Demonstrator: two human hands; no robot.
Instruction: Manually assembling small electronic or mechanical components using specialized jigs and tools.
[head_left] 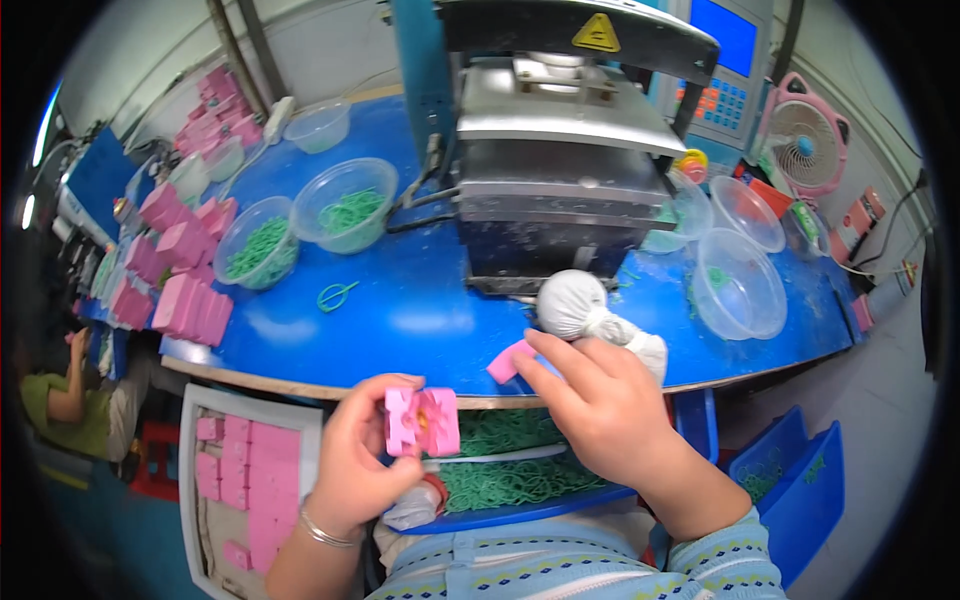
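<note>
Just in front of the table's near edge, my left hand [358,455] grips a pink mold block [422,422] with its notched, hollowed face turned up. A small yellowish spot shows in the hollow. My right hand [605,405] is at the table's edge, its fingertips on a smaller pink piece [509,362]; the thumb is hidden beneath the hand. Right behind those fingers lies a white cloth bundle [572,303], tied into a ball with a loose tail. Below my hands, a blue tray [545,518] holds a heap of green strands [520,483].
A heavy press [560,180] stands at the back centre. Clear bowls with green pieces [345,205] are at left, more bowls [738,285] at right. Pink blocks [190,305] stack along the left edge. A pink fan [803,145] stands far right; a person [65,400] sits far left.
</note>
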